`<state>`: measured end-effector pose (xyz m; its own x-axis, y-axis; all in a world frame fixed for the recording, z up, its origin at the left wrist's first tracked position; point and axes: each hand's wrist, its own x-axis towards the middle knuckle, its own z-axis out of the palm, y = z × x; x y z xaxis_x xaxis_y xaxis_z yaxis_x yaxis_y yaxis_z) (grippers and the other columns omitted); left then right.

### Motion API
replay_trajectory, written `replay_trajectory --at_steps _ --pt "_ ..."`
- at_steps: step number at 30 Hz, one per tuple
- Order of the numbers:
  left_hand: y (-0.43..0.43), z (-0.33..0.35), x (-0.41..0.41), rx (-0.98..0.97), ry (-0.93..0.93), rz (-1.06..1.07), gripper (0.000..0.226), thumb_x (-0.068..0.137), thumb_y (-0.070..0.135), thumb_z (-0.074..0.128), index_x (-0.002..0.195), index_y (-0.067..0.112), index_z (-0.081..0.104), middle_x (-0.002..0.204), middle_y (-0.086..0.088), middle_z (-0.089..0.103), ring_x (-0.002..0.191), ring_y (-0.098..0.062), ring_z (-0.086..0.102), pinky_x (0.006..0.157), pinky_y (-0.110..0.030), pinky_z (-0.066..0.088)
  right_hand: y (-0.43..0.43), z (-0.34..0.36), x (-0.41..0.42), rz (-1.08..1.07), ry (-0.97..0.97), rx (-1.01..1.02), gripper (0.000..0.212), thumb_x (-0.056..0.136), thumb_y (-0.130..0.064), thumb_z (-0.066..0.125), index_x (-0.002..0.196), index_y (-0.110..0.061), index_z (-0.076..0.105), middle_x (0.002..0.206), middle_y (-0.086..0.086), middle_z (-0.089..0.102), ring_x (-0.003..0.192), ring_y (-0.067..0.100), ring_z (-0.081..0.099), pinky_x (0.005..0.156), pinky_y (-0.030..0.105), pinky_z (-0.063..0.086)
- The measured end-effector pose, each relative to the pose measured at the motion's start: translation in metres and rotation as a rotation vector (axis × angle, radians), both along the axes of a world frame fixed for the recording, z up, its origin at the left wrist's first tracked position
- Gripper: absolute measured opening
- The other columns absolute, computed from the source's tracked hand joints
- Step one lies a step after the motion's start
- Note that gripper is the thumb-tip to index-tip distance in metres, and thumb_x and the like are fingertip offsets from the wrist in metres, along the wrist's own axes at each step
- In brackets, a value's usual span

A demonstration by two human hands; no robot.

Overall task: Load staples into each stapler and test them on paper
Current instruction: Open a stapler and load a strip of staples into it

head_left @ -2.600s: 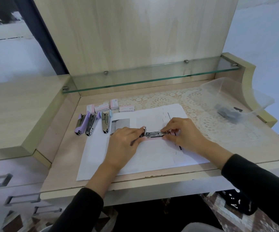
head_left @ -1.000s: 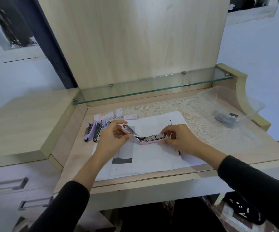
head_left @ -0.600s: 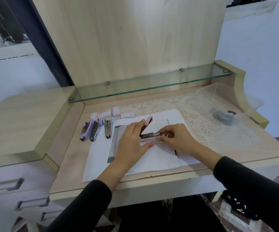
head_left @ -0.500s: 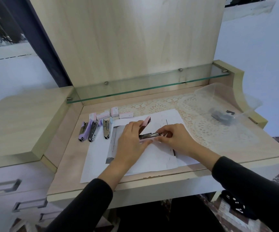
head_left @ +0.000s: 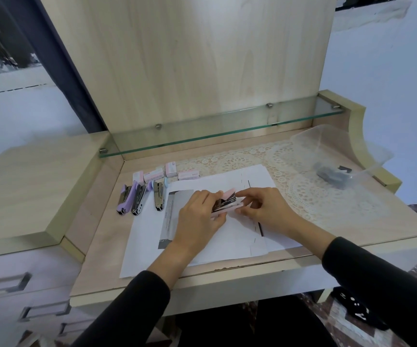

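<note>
A small pink stapler (head_left: 227, 202) lies on the white paper sheets (head_left: 227, 241) in the middle of the desk, its lid nearly folded down over the metal staple rail. My left hand (head_left: 199, 219) grips its left end from above. My right hand (head_left: 262, 209) pinches its right end with fingertips. Three more staplers lie side by side at the left: a purple one (head_left: 123, 200), a second purple one (head_left: 137, 200) and a blue one (head_left: 157, 196). Several small pink staple boxes (head_left: 163, 172) stand behind them.
A glass shelf (head_left: 215, 126) runs across the back above the desk. A clear plastic container (head_left: 332, 156) with dark items inside sits at the right on a lace mat (head_left: 302, 186). Drawers are at the lower left.
The stapler's pink lid, swung wide open a second ago, has been folded down by my left hand to almost flat. My right hand kept hold of the right end.
</note>
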<state>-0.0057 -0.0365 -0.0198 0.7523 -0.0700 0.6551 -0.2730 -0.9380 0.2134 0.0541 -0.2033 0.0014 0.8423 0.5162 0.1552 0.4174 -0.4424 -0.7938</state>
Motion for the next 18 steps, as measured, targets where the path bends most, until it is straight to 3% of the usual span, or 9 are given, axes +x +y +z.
replay_trajectory --at_steps 4,8,12,15,18 --pt "0.002 0.002 -0.003 -0.014 0.054 -0.002 0.039 0.073 0.029 0.053 0.101 0.006 0.064 0.083 -0.005 0.064 0.08 -0.013 0.049 0.058 -0.03 0.053 -0.001 -0.001 -0.001 0.018 -0.018 0.008 0.035 0.078 -0.01 0.067 0.112 -0.011 0.063 0.082 -0.002 0.063 0.055 -0.011 0.051 0.058 0.003 0.038" --pt "0.002 0.004 -0.005 -0.037 0.077 -0.03 0.039 0.071 0.017 0.07 0.108 0.006 0.064 0.092 -0.006 0.065 0.086 -0.012 0.049 0.072 -0.025 0.05 -0.003 0.001 0.0 0.024 -0.008 0.026 0.039 0.076 -0.01 0.07 0.114 -0.013 0.062 0.082 -0.003 0.064 0.054 -0.01 0.052 0.059 0.004 0.04" --pt "0.003 0.021 -0.009 -0.369 0.118 -0.137 0.046 0.076 0.005 0.071 0.12 0.013 0.058 0.1 0.0 0.054 0.088 -0.001 0.048 0.086 -0.005 0.036 -0.006 0.01 -0.002 0.004 -0.005 0.1 0.038 0.077 -0.008 0.07 0.113 -0.018 0.062 0.082 -0.006 0.066 0.053 0.001 0.051 0.06 0.009 0.043" --pt "-0.001 0.038 -0.014 -0.695 0.281 -0.153 0.044 0.08 -0.002 0.064 0.12 0.016 0.056 0.099 0.003 0.055 0.084 0.008 0.055 0.076 -0.003 0.041 -0.009 0.024 -0.005 0.019 0.007 0.263 0.033 0.08 -0.009 0.067 0.109 -0.025 0.064 0.086 -0.003 0.069 0.057 0.01 0.056 0.065 0.023 0.053" --pt "-0.002 0.046 -0.019 -0.779 0.389 -0.198 0.027 0.084 0.001 0.06 0.104 0.02 0.063 0.103 -0.001 0.06 0.082 0.009 0.055 0.077 -0.008 0.041 -0.007 0.038 -0.009 0.094 0.047 0.346 0.035 0.081 -0.009 0.065 0.112 -0.025 0.063 0.09 0.0 0.067 0.056 0.008 0.057 0.06 0.021 0.053"
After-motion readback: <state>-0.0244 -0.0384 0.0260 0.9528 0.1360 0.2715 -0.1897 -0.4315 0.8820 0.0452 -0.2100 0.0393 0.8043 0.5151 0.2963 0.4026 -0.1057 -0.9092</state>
